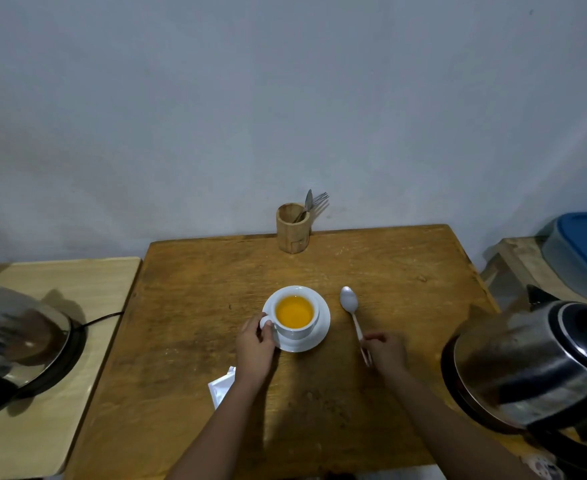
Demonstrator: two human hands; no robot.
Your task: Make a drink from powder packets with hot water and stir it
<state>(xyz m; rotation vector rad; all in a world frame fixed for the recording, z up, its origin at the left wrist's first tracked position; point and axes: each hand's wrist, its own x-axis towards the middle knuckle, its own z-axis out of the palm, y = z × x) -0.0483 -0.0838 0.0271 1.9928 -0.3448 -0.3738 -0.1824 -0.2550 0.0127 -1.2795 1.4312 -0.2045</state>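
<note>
A white cup filled with orange drink stands on a white saucer in the middle of the wooden table. My left hand grips the cup's handle at its left side. A metal spoon lies on the table right of the saucer, bowl pointing away from me. My right hand is closed on the near end of its handle. A white torn packet lies by my left forearm, partly hidden.
A steel kettle stands at the table's right edge. Another kettle sits on a base on the pale side table at left. A wooden cutlery holder stands at the back edge. A blue-lidded container is far right.
</note>
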